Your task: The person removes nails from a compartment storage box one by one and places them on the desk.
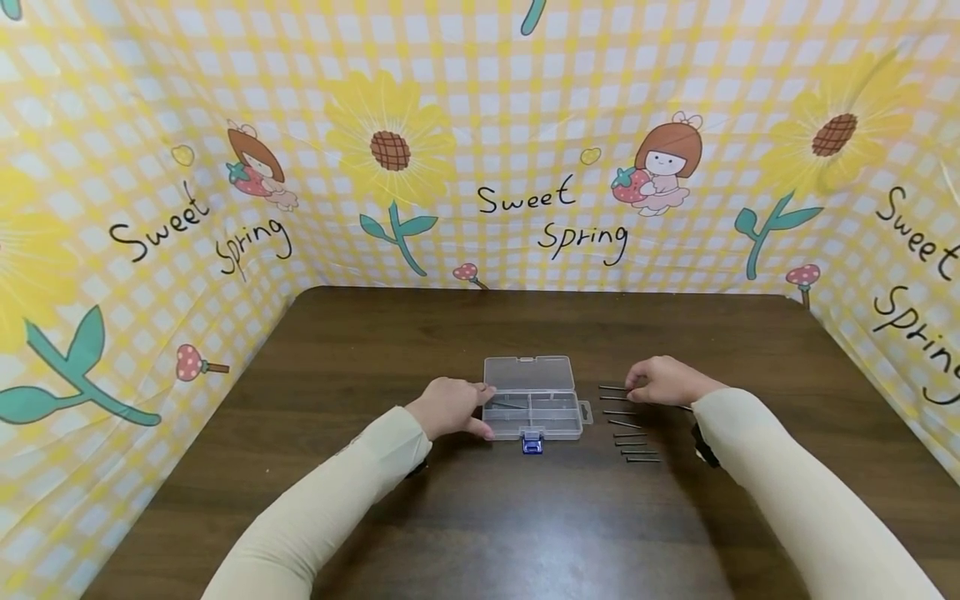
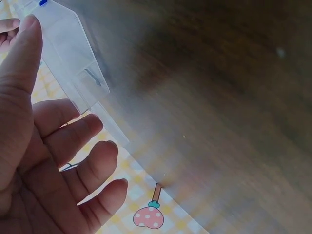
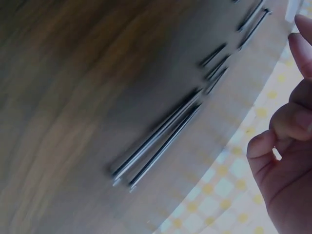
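A clear plastic compartment box (image 1: 555, 425) lies with its lid (image 1: 527, 374) raised back and its blue latch (image 1: 532, 444) folded down in front. My left hand (image 1: 450, 407) holds the box's left end, thumb by the front corner and fingers at the back. One nail (image 1: 508, 405) lies inside a left compartment. Right of the box, several nails (image 1: 630, 435) form a row. My right hand (image 1: 670, 381) is at the far end of that row, its bent fingers beside the farthest nail (image 1: 611, 387). Whether it pinches a nail is hidden; the right wrist view cuts off the fingertips (image 3: 304, 53).
The dark wooden table (image 1: 375, 333) carries the box and nails. A yellow checked cloth (image 1: 517, 100) with flowers and lettering stands along the back and both sides. A hanging tab (image 1: 586, 412) sticks out from the box's right side.
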Motion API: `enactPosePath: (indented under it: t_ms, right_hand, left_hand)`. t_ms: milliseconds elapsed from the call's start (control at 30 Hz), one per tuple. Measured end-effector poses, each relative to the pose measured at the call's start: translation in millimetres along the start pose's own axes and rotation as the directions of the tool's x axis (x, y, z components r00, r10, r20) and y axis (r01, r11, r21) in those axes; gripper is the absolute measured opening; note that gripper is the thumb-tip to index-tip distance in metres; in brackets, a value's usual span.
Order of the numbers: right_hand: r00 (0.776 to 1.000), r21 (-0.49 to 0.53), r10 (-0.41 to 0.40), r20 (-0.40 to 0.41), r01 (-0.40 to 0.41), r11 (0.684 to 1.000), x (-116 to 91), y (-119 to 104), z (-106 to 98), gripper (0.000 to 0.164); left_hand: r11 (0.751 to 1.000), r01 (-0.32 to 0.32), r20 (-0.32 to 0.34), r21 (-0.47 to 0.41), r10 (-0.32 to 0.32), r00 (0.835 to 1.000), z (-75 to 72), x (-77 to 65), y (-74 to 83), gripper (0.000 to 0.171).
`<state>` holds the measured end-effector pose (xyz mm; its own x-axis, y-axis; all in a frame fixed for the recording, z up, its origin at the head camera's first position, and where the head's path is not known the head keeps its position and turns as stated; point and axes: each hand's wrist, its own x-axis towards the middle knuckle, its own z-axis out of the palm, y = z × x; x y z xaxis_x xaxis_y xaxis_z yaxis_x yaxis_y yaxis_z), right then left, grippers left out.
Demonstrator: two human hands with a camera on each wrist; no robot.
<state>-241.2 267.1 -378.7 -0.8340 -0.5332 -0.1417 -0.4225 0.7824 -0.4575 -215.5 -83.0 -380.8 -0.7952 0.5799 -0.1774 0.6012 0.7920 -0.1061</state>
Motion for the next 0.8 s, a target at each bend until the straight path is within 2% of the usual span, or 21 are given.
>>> enactPosePath:
  t_ms: [200, 300, 600, 800]
  right_hand:
    - [0.995, 0.106, -0.044, -0.093, 0.053, 0.993, 14.5, -9.9, 8.0, 0.013]
    - [0.992, 0.162, -0.061, -0.112, 0.078, 0.984, 20.7, -15.6, 15.1, 0.014]
    - [0.987, 0.262, -0.135, -0.090, 0.154, 0.953, 41.1, -41.3, 30.8, 0.022]
    - [0.975, 0.215, -0.215, -0.051, 0.221, 0.951, 62.0, -69.3, 40.1, 0.022]
  left_hand:
    - [1.000, 0.001, -0.005, -0.015, -0.001, 1.000, 1.3, -0.2, -0.8, 0.077]
    - [1.000, -0.002, -0.009, -0.018, 0.002, 1.000, 1.8, 0.0, -1.0, 0.077]
    - [0.997, 0.013, -0.013, -0.075, -0.014, 1.000, 3.5, -2.4, -0.5, 0.076]
    - [0.996, 0.044, -0.018, -0.078, -0.045, 0.999, 1.9, -1.5, -0.2, 0.076]
